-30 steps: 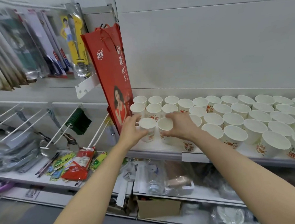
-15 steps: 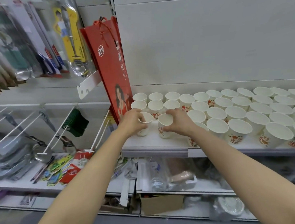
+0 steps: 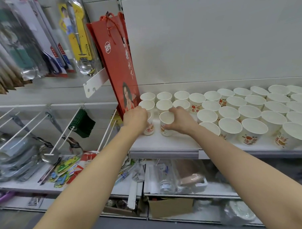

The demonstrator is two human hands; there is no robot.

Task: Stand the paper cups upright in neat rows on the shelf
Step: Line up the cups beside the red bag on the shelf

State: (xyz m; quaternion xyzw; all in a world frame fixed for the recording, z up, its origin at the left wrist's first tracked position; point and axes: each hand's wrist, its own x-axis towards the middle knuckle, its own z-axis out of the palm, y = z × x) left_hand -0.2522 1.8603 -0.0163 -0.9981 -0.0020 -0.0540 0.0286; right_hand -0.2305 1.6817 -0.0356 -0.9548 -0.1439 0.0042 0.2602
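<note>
While both hands grip, cup [image 3: 166,123] upright, mouth up.

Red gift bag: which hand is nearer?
Left. The left hand grips a front-row paper cup right beside the red gift bag; the right hand holds the next cup, farther right.

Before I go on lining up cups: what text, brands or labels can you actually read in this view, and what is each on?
"冠芳": white round logo on the red gift bag.
Vertical white brush characters on the same bag: too stylised to read.
"Kitchen tool", roughly: small print on the yellow ladle card, barely legible.
Red characters on the paper cups: blurred, unreadable.
Blue-and-red labels on the hanging utensil packs: too small.
</note>
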